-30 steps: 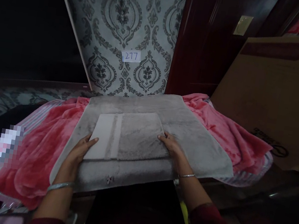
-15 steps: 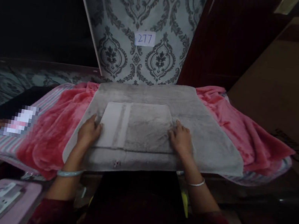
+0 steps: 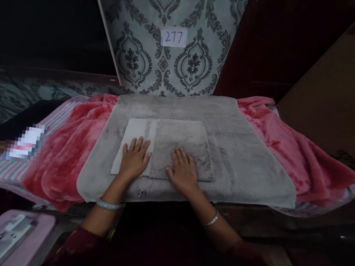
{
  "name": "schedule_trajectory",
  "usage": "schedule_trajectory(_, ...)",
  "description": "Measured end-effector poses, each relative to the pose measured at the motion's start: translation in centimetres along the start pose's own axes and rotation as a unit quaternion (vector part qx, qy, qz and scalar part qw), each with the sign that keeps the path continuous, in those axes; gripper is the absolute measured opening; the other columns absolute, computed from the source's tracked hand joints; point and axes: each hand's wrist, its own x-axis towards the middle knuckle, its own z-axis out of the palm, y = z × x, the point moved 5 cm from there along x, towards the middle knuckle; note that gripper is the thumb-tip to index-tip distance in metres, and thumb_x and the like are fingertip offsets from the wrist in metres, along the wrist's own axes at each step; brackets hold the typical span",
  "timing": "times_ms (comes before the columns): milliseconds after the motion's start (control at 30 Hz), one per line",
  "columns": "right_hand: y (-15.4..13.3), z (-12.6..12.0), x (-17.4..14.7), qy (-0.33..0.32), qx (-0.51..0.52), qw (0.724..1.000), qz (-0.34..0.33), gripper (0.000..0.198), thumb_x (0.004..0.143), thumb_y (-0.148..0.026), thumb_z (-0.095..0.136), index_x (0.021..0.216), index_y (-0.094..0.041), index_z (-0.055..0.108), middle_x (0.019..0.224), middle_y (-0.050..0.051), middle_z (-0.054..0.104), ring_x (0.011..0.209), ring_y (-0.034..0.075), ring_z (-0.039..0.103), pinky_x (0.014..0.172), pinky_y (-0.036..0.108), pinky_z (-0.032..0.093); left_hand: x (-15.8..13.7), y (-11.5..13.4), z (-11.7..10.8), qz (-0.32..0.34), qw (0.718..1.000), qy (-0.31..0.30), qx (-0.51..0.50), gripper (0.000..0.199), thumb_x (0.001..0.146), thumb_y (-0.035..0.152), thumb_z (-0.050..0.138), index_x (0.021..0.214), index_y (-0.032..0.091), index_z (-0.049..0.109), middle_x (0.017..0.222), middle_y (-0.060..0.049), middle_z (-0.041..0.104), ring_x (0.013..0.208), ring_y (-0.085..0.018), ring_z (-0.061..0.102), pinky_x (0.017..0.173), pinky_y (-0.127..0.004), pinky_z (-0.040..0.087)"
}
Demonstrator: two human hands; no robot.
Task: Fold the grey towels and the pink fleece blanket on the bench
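Observation:
A small folded grey towel (image 3: 183,138) with a pale striped band at its left end lies on a larger grey towel (image 3: 244,162) spread flat. My left hand (image 3: 134,157) rests palm down on the pale band, fingers spread. My right hand (image 3: 183,171) lies flat on the near middle of the folded towel, fingers apart. Neither hand grips anything. Both wrists wear bangles.
A pink fleece blanket (image 3: 65,150) lies under the grey towel on a striped sheet. Patterned wallpaper with a label reading 277 (image 3: 173,37) stands behind. A large cardboard box (image 3: 350,98) is at right. A pink case (image 3: 7,236) sits at lower left.
Both hands moved from the left and right edges of the folded towel onto its top near the front, and now press flat with spread fingers. The view shifted slightly.

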Motion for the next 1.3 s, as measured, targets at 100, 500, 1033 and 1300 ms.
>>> schedule_trajectory(100,3.8,-0.3,-2.0,0.038,-0.019,0.997,0.064,0.067,0.102,-0.043,0.040,0.158,-0.006,0.038,0.166,0.017,0.030,0.155,0.028,0.023,0.125,0.049,0.015,0.1,-0.2,0.0,-0.001,1.000,0.005,-0.001,0.058,0.103,0.039,0.033,0.159,0.022,0.038,0.168,-0.011,0.030,0.156,-0.035,0.024,0.123,-0.062,0.024)
schedule_trajectory(500,5.3,-4.2,-1.1,0.067,-0.014,0.995,0.066,0.058,0.103,-0.037,0.037,0.154,-0.012,0.046,0.164,0.017,0.036,0.155,0.031,0.024,0.121,0.056,0.023,0.1,-0.1,-0.1,-0.002,1.000,0.021,-0.005,0.058,0.103,0.043,0.035,0.158,0.023,0.041,0.167,-0.011,0.033,0.155,-0.034,0.026,0.122,-0.061,0.024)
schedule_trajectory(1033,5.7,-2.0,1.9,-0.023,-0.019,0.997,0.069,0.068,0.103,-0.044,0.040,0.157,-0.003,0.038,0.165,0.019,0.030,0.155,0.028,0.024,0.125,0.048,0.021,0.0,-0.2,0.2,0.000,1.000,0.005,0.000,0.060,0.102,0.042,0.037,0.159,0.023,0.039,0.167,-0.011,0.030,0.156,-0.035,0.024,0.124,-0.062,0.022)
schedule_trajectory(1300,6.5,-5.4,3.6,-0.010,-0.031,0.996,0.082,0.055,0.101,-0.032,0.042,0.150,-0.009,0.049,0.160,0.020,0.042,0.151,0.030,0.033,0.121,0.054,0.025,2.8,-2.0,-1.4,-0.004,0.999,-0.001,-0.054,0.051,0.100,0.036,0.040,0.147,0.023,0.055,0.160,-0.012,0.045,0.147,-0.029,0.042,0.116,-0.047,0.040)
